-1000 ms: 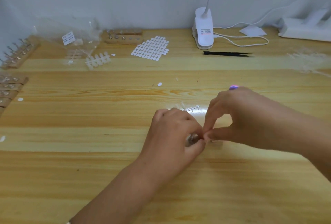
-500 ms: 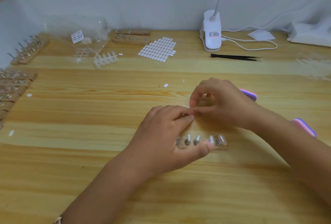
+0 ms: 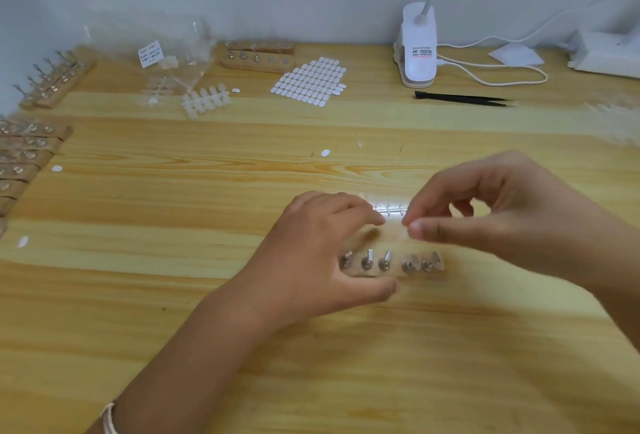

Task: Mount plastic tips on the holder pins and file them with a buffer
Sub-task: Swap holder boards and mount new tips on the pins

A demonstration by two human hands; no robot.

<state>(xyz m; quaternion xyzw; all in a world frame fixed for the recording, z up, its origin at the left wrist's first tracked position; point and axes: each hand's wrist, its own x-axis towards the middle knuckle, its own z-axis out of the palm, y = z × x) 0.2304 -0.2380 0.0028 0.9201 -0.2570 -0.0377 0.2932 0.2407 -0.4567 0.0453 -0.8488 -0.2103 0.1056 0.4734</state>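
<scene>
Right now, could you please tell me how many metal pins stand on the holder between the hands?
5, in one row on the holder by the left hand: three seemingly bare pins nearest it, then two with clear tips rightward. The hand may hide more.

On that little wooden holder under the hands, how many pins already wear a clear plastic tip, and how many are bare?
Pins with a clear tip: 2
Bare pins: 3
Total pins on the holder: 5
</scene>
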